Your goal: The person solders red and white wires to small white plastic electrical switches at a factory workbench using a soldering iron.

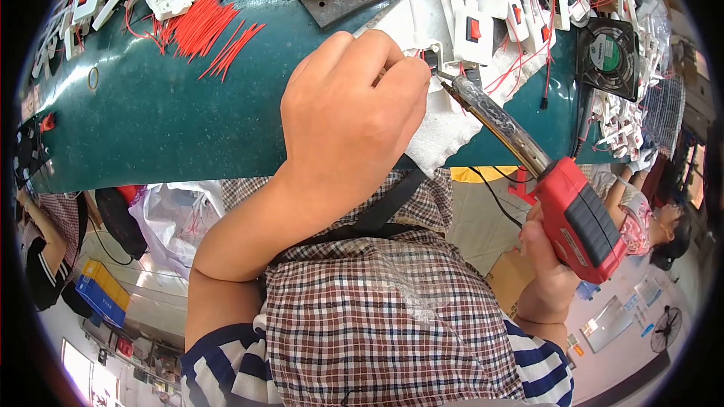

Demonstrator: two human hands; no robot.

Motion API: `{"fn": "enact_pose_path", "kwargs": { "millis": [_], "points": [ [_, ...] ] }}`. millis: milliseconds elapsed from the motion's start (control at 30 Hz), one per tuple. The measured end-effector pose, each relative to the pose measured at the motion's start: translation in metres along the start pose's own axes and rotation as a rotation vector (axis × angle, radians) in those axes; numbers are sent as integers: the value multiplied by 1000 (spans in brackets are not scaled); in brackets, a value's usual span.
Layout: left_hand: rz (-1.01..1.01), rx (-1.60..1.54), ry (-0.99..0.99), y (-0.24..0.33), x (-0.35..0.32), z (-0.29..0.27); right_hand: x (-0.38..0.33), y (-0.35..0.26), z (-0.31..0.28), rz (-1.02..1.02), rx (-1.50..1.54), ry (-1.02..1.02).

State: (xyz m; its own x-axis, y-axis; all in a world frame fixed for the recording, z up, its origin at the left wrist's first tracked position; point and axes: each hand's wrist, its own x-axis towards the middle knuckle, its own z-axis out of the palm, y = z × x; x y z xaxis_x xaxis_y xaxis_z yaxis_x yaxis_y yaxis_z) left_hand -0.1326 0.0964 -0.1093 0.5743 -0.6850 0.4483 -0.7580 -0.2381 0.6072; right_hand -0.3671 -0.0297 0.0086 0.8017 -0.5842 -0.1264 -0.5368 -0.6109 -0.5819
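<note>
My left hand [351, 109] is closed in a pinch above the bench, at the end of a small white plastic part. What lies between its fingertips is mostly hidden by the hand. In my right hand [547, 267] is a red and black soldering gun [581, 218], gripped by its handle. Its metal barrel points up and left, and the tip comes close to the left fingertips. Just beyond the tip lies a white plastic housing [473, 39] with a red rocker switch. Under the work is a whitish foam sheet [441, 132].
Cut red wires [200, 22] lie on the green bench top [166, 124] at the left. White assemblies crowd the far side, by a dark metal plate [347, 4]. A black fan [607, 58] stands at the right. Other people work at both sides.
</note>
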Motion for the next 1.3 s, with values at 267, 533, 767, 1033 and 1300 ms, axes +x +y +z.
{"fn": "enact_pose_path", "kwargs": {
  "millis": [267, 533, 767, 1033, 1300],
  "points": [
    [-4, -2, 6, 0, -1, -1, -5, -9, 0, 186, 58, -3],
    [-10, 2, -11, 0, 0, -3, 0, -6, 9, 30, 298, 120],
    [9, 1, 30, -1, -1, 1, -1, -19, 15, 227, 355, 214],
    [-15, 23, -24, 1, 1, -8, -1, -9, 12, 190, 371, 182],
    [537, 271, -136, -20, 58, -25, 3, -22, 15, 281, 398, 397]
  ]
}}
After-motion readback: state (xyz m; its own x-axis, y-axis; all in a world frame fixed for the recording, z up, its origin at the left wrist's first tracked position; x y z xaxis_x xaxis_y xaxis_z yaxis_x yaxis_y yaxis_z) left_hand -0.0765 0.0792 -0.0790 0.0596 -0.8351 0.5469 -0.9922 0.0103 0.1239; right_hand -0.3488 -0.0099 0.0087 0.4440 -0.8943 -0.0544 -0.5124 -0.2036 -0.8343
